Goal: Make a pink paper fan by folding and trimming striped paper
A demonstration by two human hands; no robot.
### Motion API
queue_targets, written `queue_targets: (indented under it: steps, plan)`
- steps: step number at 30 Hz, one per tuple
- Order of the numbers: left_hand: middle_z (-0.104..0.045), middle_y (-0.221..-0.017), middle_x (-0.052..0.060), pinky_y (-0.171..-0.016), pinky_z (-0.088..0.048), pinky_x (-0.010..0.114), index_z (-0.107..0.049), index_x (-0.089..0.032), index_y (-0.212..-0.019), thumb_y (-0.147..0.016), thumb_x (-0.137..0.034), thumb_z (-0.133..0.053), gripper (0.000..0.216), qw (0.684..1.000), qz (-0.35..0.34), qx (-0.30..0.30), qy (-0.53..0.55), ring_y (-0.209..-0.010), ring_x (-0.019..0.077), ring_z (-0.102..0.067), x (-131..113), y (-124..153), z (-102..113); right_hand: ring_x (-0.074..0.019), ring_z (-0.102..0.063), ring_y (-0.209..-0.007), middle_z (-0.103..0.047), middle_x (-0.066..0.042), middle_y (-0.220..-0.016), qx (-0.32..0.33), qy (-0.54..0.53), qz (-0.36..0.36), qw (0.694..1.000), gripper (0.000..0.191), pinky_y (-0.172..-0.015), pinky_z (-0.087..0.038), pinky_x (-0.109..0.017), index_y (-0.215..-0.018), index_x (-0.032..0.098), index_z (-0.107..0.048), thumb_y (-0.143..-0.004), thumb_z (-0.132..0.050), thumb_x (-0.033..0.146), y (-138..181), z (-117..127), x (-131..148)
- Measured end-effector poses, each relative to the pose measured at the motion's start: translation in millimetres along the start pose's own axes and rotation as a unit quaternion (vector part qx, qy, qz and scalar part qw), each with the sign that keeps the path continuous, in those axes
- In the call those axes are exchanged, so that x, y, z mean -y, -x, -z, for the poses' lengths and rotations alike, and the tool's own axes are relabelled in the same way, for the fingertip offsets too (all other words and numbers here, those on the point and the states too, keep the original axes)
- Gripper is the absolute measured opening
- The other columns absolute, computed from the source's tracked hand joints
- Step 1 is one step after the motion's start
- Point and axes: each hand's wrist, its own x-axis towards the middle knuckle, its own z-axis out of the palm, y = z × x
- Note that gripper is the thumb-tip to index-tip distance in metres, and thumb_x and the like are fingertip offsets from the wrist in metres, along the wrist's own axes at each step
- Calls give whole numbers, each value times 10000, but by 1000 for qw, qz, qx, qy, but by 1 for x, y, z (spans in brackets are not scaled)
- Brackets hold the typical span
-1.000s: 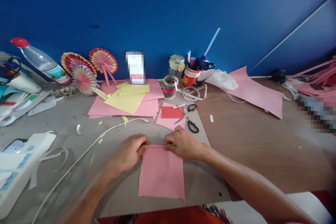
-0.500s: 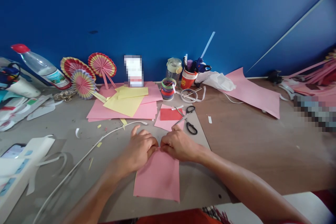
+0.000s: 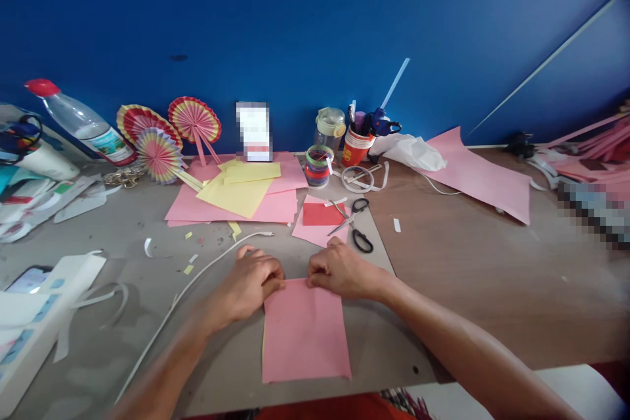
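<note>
A pink sheet of paper [image 3: 304, 335] lies before me near the table's front edge, with a thin yellow edge showing along its left side. My left hand [image 3: 256, 281] pinches its far left corner, thumb and fingers closed. On the far edge, right of the middle, my right hand [image 3: 339, 270] is closed on the same paper. Just beyond the right hand lie scissors [image 3: 361, 239] with black handles, their blades open over a small pink sheet with a red piece of paper [image 3: 322, 214] on it.
Yellow paper [image 3: 241, 195] rests on larger pink sheets behind my hands. Folded paper fans [image 3: 195, 121], a phone [image 3: 254, 131], a jar [image 3: 319, 167] and a red cup [image 3: 355, 147] stand along the blue wall. A white cable [image 3: 197, 272] crosses the table at left.
My hands have moved apart along the paper's far edge, the left one leftward. The paper now lies flatter and squarer, shifted slightly right and toward me.
</note>
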Motion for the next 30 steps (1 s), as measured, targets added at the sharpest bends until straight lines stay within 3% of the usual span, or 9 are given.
queue_targets:
  steps: [5, 10, 15, 19, 25, 30]
  plan:
    - [-626, -742, -31, -1039, -235, 438, -545, -213, -695, -886, -302, -493, 217, 1000, 12, -7, 2, -786, 157, -549, 3, 5, 3, -98, -533, -607, -695, 34, -670, -6, -24, -11, 1000, 167, -870, -346, -295, -653, 181, -637, -810, -668, 229, 1, 4, -1]
    - [-629, -756, -33, -1121, -158, 468, -546, -222, -710, -879, -303, -474, 201, 999, 27, -11, 18, -791, 156, -552, 8, 11, 6, -99, -513, -584, -650, 32, -619, 1, -109, -29, 994, 105, -617, -370, -214, -676, 181, -669, -771, -629, 197, 6, 7, -11]
    - [-636, -776, -26, -1133, -162, 473, -553, -224, -737, -877, -298, -475, 178, 1000, -3, -14, 23, -805, 153, -549, 17, 12, 3, -101, -517, -613, -649, 30, -670, 17, -131, -48, 990, 93, -576, -350, -203, -723, 186, -682, -763, -598, 184, 8, 9, -12]
    - [-646, -806, -12, -1099, -191, 504, -560, -219, -754, -892, -277, -440, 192, 1000, 4, -4, 21, -849, 169, -557, 19, 9, 7, -104, -522, -616, -645, 30, -666, 2, -102, -52, 993, 107, -581, -352, -203, -735, 188, -677, -776, -584, 153, 9, 12, -8]
    - [-653, -782, -17, -1046, -190, 537, -552, -222, -743, -862, -236, -477, 142, 997, 71, -17, -31, -899, 199, -570, 18, 5, 12, -118, -551, -667, -662, 10, -717, -23, -6, -39, 999, 145, -676, -364, -233, -757, 179, -651, -825, -543, 110, 9, 10, -6]
    - [-640, -756, -2, -945, -280, 453, -538, -210, -697, -839, -156, -473, 165, 991, 33, -49, -118, -826, 199, -548, 18, 1, 15, -164, -546, -854, -631, -53, -911, -87, 76, 4, 993, 116, -764, -349, -275, -803, 169, -670, -841, -567, 129, 6, 3, -5]
